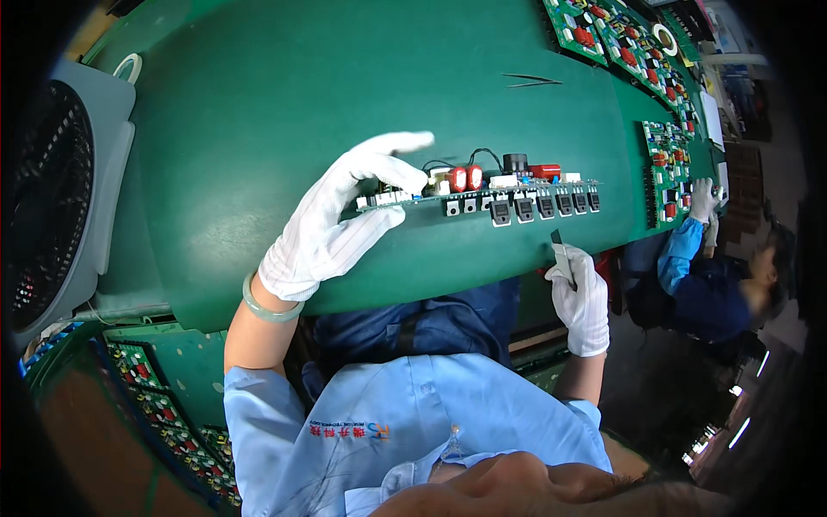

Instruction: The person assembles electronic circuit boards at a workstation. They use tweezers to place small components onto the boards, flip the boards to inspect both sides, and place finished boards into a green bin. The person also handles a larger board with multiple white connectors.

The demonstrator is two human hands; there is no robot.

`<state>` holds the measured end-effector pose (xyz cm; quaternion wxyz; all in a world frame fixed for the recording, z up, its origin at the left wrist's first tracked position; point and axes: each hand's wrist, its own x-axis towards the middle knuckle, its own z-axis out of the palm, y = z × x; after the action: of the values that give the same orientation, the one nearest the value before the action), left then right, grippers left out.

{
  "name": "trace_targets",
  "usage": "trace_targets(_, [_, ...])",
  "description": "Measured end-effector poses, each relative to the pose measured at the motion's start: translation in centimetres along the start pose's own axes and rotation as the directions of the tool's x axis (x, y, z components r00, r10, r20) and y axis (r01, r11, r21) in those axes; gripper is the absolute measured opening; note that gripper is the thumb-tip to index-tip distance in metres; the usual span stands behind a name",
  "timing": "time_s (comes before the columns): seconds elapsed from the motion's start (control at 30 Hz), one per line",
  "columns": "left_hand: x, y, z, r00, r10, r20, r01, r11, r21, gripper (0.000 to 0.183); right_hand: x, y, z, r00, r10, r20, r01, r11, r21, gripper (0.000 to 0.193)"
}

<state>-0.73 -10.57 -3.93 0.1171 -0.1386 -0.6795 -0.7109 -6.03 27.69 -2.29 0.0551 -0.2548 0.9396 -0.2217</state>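
Note:
My left hand (332,215), in a white glove, grips the left end of a circuit board (413,200) between thumb and fingers. The board is held nearly edge-on above the green mat. Red, white and black parts stand on its upper side, and a row of black transistors (524,209) with metal tabs hangs along its near edge. Lower right, near the mat's front edge, my right hand (581,302), gloved too, pinches a thin flat strip (562,257), pale with a dark tip. Its exact kind cannot be made out. The strip is apart from the board.
Dark tweezers (534,81) lie on the green mat (345,69) beyond the board. Populated boards (637,56) line the far right, with another board (668,168) nearer a co-worker's gloved hand (704,200). A grey fan (65,189) stands at left. More boards (164,405) sit lower left.

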Motion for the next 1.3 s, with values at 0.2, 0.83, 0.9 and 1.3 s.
trace_targets(0.2, [0.1, -0.3, 0.0, 0.999, -0.055, 0.001, 0.054, 0.991, -0.123, 0.038, 3.5, -4.3, 1.9, 0.891, -0.437, -0.124, 0.439, 0.899, -0.014, 0.037])
trace_targets(0.83, [0.0, -0.3, 0.2, 0.997, 0.025, 0.075, -0.020, 0.997, -0.077, 0.033, 4.6, -6.2, 3.5, 0.888, -0.456, -0.055, 0.459, 0.886, 0.064, 0.023])
trace_targets(0.9, [0.2, 0.0, 0.6, 0.999, -0.043, -0.011, 0.041, 0.989, -0.141, 0.033, 4.4, -4.3, 4.4, 0.892, -0.392, -0.223, 0.434, 0.883, 0.182, 0.026])
trace_targets(1.3, [0.3, 0.4, -4.1, 0.685, -0.239, -0.688, -0.169, 0.866, -0.470, 0.044, 2.9, -16.0, 12.1, 0.972, -0.181, 0.153, -0.167, -0.064, 0.984, 0.050])
